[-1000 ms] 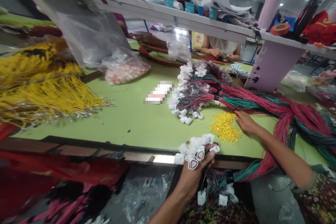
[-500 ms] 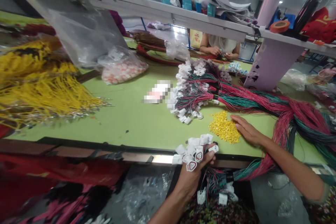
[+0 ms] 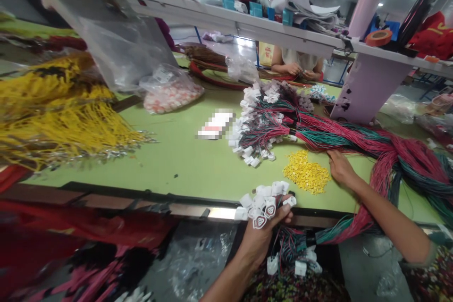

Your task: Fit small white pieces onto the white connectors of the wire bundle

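My left hand [image 3: 267, 226] is closed around a bunch of wires with white plastic connectors [image 3: 262, 203] fanned out above the fingers, at the table's front edge. Some of the connectors carry a red-and-white printed face. Beside the right edge of a heap of tiny yellow pieces [image 3: 306, 172] my right hand [image 3: 342, 169] rests on the green table [image 3: 170, 151], fingers partly extended, with nothing visible in them. Behind the heap lies a large bundle of red, green and dark wires [image 3: 329, 130] ending in white connectors [image 3: 244, 132]. More connectors [image 3: 300, 268] hang over my lap.
Yellow wires [image 3: 95, 122] with metal ends lie at the left. A clear bag of pink-and-white parts [image 3: 171, 94] sits behind. A shelf [image 3: 212, 14] crosses above, on a purple support [image 3: 371, 85]. Across the table a person's hands [image 3: 300, 71] handle wires.
My right hand has drawn back to the right with its fingers less stretched, and the yellow heap is spread wider that way. My left hand still grips the connector bunch.
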`<state>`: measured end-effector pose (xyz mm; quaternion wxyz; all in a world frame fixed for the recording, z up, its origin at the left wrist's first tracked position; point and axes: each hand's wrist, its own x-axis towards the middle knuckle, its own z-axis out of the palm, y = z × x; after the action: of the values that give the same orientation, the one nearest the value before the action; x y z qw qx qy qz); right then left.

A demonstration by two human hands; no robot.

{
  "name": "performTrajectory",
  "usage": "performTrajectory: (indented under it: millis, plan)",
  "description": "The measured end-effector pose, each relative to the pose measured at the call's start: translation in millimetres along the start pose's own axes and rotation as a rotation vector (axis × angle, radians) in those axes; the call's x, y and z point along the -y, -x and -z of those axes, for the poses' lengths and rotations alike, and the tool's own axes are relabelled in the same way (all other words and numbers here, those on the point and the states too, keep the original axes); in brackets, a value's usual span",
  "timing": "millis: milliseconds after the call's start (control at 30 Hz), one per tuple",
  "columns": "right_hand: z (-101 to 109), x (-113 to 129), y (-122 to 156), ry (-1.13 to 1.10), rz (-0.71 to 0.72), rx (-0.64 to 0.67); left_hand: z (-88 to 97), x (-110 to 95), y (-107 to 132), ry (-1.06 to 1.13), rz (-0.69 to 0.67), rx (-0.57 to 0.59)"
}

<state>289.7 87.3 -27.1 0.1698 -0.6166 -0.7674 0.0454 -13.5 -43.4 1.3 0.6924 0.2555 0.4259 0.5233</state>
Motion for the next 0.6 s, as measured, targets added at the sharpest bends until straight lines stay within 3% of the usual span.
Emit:
performTrajectory:
  millis: [167, 367, 500, 600]
  plan:
    - [0, 3, -6, -0.078, 0.081, 0.008, -1.3, 2, -2, -0.037, -0.014, 0.005]
    - [13, 20, 16, -0.262, 0.231, 0.071, -2.9, 1, -1, -0.047, -0.019, -0.030]
    - [33, 59, 44, -0.362, 0.199, 0.035, -6.9, 1, 0, -0.027, -0.006, -0.063]
    - [40, 107, 71, -0.698, 0.099, 0.048, -14.6, 2, 3, -0.019, -0.007, -0.064]
